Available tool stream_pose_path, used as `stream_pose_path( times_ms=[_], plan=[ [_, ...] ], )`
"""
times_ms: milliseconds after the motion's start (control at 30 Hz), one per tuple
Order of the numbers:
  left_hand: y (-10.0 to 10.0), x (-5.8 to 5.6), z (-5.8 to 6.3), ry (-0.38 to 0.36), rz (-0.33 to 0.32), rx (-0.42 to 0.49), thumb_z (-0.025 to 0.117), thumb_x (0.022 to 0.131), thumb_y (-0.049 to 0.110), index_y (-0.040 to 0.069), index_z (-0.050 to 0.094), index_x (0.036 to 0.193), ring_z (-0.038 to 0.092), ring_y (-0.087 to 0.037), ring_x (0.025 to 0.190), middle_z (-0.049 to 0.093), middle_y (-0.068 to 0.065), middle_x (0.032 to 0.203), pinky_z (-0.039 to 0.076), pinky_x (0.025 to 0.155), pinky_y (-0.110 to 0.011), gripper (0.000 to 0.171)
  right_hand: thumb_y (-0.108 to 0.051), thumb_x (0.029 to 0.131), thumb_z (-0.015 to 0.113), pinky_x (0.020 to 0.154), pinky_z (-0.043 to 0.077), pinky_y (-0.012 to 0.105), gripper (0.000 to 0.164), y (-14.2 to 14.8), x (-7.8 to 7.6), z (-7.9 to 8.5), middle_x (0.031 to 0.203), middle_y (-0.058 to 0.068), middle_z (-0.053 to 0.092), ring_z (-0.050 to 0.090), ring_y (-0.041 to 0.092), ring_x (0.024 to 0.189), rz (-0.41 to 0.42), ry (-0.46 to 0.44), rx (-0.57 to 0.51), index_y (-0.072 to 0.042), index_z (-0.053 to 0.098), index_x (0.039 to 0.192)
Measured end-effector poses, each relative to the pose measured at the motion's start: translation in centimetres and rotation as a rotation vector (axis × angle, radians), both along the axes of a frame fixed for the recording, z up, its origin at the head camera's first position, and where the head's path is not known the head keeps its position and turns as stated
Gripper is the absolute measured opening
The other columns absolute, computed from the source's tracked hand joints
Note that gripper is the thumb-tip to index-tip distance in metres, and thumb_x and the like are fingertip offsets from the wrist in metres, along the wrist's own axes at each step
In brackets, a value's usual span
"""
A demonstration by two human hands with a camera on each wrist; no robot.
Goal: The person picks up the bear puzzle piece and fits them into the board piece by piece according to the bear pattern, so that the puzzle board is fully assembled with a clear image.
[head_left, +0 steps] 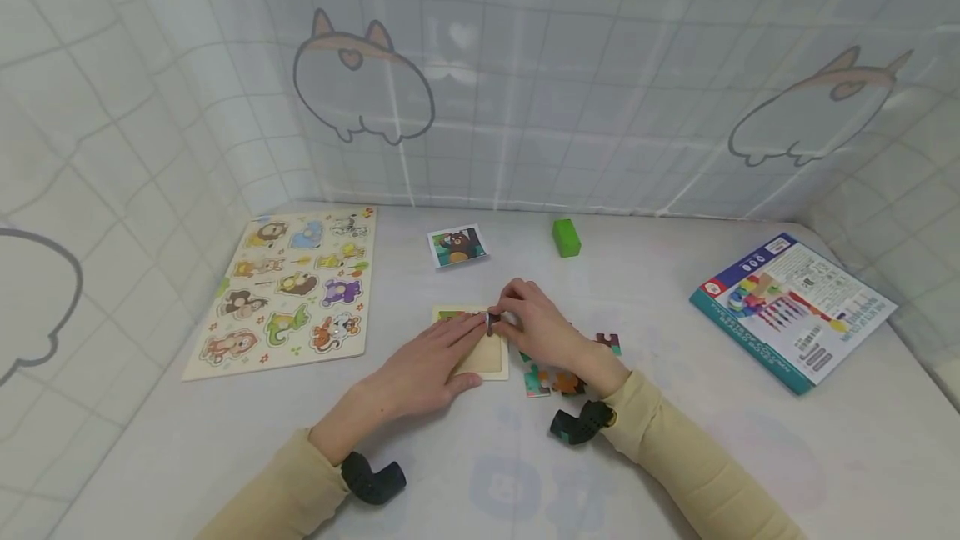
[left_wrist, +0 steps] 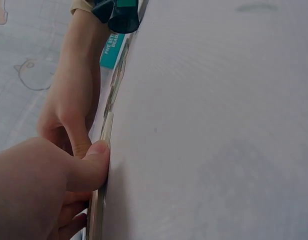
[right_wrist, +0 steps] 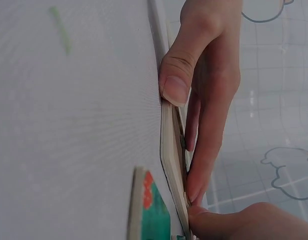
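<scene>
A small wooden puzzle tray lies on the table with a green piece in its upper left corner. My left hand rests across its left side, fingers straight and thumb at the near edge. At the tray's upper right, my right hand pinches a dark jigsaw piece between thumb and fingers, beside the left fingertips. Several loose jigsaw pieces lie right of the tray, partly hidden under the right hand. A teal piece shows up close in the right wrist view.
Behind the tray lies a bear picture card, with a green block to its right. An animal peg board lies at the left, a flat boxed set at the right. A tiled-pattern backdrop encloses the table.
</scene>
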State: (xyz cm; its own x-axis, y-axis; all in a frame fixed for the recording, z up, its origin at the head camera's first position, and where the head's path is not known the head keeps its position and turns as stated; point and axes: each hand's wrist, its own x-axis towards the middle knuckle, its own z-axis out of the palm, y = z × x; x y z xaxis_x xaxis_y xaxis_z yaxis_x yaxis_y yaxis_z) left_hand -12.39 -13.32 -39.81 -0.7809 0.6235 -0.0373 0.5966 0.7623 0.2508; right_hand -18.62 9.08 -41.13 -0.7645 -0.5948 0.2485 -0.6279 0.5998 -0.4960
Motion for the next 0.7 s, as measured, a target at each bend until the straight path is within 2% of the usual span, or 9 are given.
stream_pose_path(
  times_ms=[700],
  plan=[
    [0.00, -0.04, -0.05, 0.007, -0.002, 0.014, 0.055, 0.101, 0.043, 0.006, 0.031, 0.157, 0.024, -0.028, 0.152, 0.027, -0.007, 0.165, 0.022, 0.125, -0.044, 0.071, -0.017, 0.095, 0.070, 0.086, 0.050, 0.033, 0.022, -0.05, -0.03, 0.10, 0.111, 0.004, 0.057, 0.050, 0.019, 0.102, -0.005, -0.011, 0.007, -0.007, 0.074, 0.113]
  ],
)
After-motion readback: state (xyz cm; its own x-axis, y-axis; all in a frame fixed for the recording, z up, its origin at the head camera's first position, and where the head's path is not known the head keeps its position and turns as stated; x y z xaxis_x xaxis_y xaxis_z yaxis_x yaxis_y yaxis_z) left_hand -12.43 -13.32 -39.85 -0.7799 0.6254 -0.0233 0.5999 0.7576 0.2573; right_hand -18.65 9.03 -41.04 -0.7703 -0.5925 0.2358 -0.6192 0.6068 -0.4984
